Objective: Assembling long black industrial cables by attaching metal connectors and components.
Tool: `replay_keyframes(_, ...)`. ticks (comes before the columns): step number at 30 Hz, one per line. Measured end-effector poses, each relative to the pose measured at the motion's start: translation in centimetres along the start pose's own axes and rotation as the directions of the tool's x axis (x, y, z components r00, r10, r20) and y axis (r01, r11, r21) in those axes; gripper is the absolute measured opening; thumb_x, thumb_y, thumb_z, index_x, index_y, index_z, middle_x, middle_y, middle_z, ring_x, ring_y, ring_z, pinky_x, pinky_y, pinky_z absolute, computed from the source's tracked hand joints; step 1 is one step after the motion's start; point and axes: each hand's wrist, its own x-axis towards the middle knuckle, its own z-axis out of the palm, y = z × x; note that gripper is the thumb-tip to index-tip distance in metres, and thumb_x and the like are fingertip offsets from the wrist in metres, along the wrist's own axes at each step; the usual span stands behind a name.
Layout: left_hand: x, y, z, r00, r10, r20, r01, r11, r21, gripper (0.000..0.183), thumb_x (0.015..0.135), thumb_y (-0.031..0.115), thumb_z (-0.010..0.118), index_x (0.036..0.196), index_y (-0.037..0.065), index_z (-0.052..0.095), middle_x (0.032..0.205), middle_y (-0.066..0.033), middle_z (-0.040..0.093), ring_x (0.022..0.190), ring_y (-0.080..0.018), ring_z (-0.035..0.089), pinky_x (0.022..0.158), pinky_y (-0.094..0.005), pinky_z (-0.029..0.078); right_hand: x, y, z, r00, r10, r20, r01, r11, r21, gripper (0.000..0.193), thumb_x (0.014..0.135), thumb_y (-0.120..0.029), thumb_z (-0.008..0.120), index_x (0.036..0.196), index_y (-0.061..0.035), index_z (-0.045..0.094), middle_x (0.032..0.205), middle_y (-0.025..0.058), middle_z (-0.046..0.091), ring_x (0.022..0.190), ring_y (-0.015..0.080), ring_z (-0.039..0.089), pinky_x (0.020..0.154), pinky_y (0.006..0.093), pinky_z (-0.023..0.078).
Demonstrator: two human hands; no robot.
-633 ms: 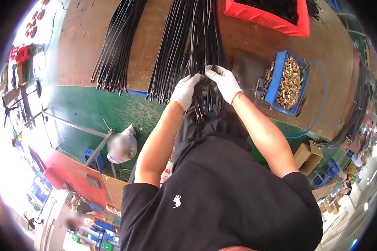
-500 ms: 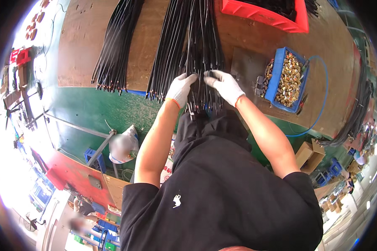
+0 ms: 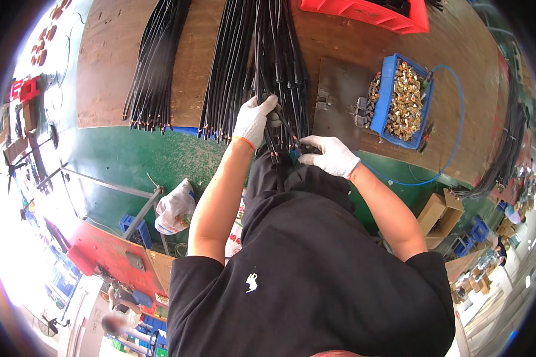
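Both my hands wear white gloves with orange cuffs. My left hand (image 3: pixel 256 121) is closed round some black cables (image 3: pixel 278 65) from the middle bundle, close to the table's front edge. Their stripped, copper-coloured ends point toward my body. Lower and to the right, my right hand (image 3: pixel 330 156) pinches the end of a black cable (image 3: pixel 296 141) between thumb and fingers; the fingertips partly hide it. Alongside on the left lies another layer of black cables (image 3: pixel 220 77), and farther left a separate bundle (image 3: pixel 155 71).
A blue bin (image 3: pixel 387 95) of small brass-coloured metal parts stands right on the brown table (image 3: pixel 333 41), a blue hose (image 3: pixel 462 113) curving past it. At the back is a red crate (image 3: pixel 369 18). A white sack (image 3: pixel 175 208) and an open carton (image 3: pixel 438 217) are below.
My right hand has moved down and slightly right, from beside the left hand to the cable ends. The left hand stays on the bundle. The whole view has shifted a little.
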Motion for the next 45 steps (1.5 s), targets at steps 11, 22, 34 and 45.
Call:
replay_keyframes(11, -0.2, 0.4, 0.8, 1.0, 0.007, -0.008, -0.007, 1.0, -0.017, 0.012, 0.095, 0.014, 0.076, 0.097, 0.004, 0.07, 0.086, -0.0027, 0.07, 0.067, -0.0099, 0.063, 0.061, -0.0276, 0.058, 0.9, -0.9, 0.1, 0.995, 0.073, -0.062, -0.063, 0.987, 0.148, 0.051, 0.09, -0.022, 0.08, 0.133, 0.0024, 0.068, 0.121, 0.0176, 0.076, 0.112, 0.0202, 0.071, 0.101, 0.0341, 0.053)
replay_keyframes(22, 0.5, -0.8, -1.8, 0.995, -0.098, 0.013, 0.099, 0.987, -0.13, 0.034, 0.108, 0.037, 0.062, 0.117, 0.005, 0.069, 0.102, -0.0023, 0.072, 0.086, -0.0122, 0.068, 0.077, -0.0289, 0.058, 12.8, -3.4, 1.5, 0.932, -0.032, -0.362, 0.064, 0.995, 0.076, 0.061, 0.089, -0.034, 0.078, 0.135, 0.004, 0.065, 0.111, 0.0201, 0.075, 0.103, 0.0258, 0.072, 0.094, 0.0355, 0.055)
replay_keyframes(34, -0.9, 3.1, -4.7, 0.99, 0.071, -0.126, -0.013, 0.912, 0.411, 0.036, 0.085, 0.022, 0.081, 0.105, -0.004, 0.067, 0.09, -0.0089, 0.074, 0.075, -0.0186, 0.07, 0.07, -0.0328, 0.058, 19.2, -9.3, -0.8, 0.905, 0.201, -0.376, -0.03, 0.91, 0.414, 0.048, 0.098, -0.033, 0.071, 0.131, -0.0002, 0.06, 0.088, 0.0086, 0.07, 0.058, 0.0127, 0.06, 0.05, 0.0302, 0.051)
replay_keyframes(45, 0.9, 0.0, -6.3, 0.956, 0.227, -0.188, -0.046, 0.745, 0.665, 0.038, 0.092, 0.034, 0.072, 0.099, -0.003, 0.071, 0.091, -0.014, 0.074, 0.085, -0.0217, 0.071, 0.079, -0.0376, 0.054, 13.2, -3.5, -2.0, 0.948, 0.192, -0.254, 0.016, 0.768, 0.641, 0.018, 0.102, -0.024, 0.068, 0.114, -0.0118, 0.071, 0.097, -0.0037, 0.072, 0.069, 0.0054, 0.056, 0.061, 0.0204, 0.046)
